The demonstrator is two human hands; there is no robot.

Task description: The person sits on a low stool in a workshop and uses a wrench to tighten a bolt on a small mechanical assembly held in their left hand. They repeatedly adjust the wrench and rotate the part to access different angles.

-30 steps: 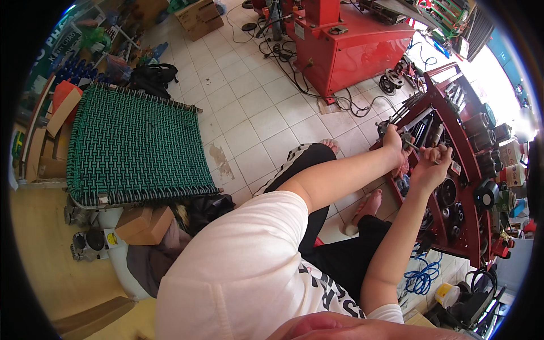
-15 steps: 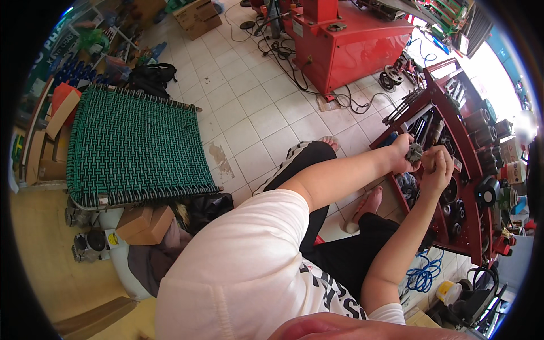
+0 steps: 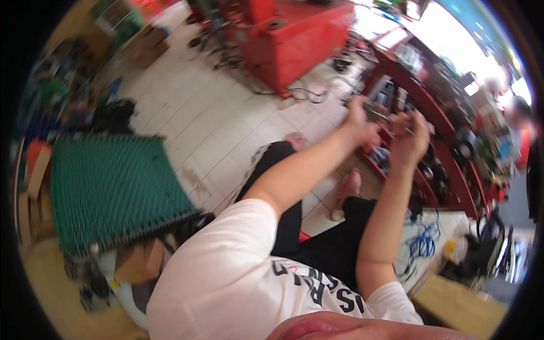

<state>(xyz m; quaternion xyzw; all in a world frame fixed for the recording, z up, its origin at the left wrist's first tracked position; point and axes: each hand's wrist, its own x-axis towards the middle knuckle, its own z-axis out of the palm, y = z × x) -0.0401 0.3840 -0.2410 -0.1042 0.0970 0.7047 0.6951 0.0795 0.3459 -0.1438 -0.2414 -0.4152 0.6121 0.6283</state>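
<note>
My left hand [image 3: 358, 123] is closed round a small dark metal part [image 3: 369, 111] above the red tool trolley. Beside it, my right hand [image 3: 415, 133] is closed on a slim metal tool [image 3: 384, 118] reaching toward that part; whether the two touch is too blurred to tell. Both forearms stretch out over my dark-trousered legs. The trolley [image 3: 439, 123] holds tools and round dark parts on its shelves.
A red machine [image 3: 297, 45] with cables stands ahead. At left are a green woven seat [image 3: 116, 187], cardboard boxes [image 3: 139, 260] and cluttered shelves. Coiled blue hose [image 3: 422, 238] and a wooden board [image 3: 459, 300] lie at right. Tiled floor [image 3: 187, 113] spans between.
The camera view has turned and blurred, shifting the machine and trolley up and left. My hands appear higher and further left in the picture, still close together on the part and tool.
</note>
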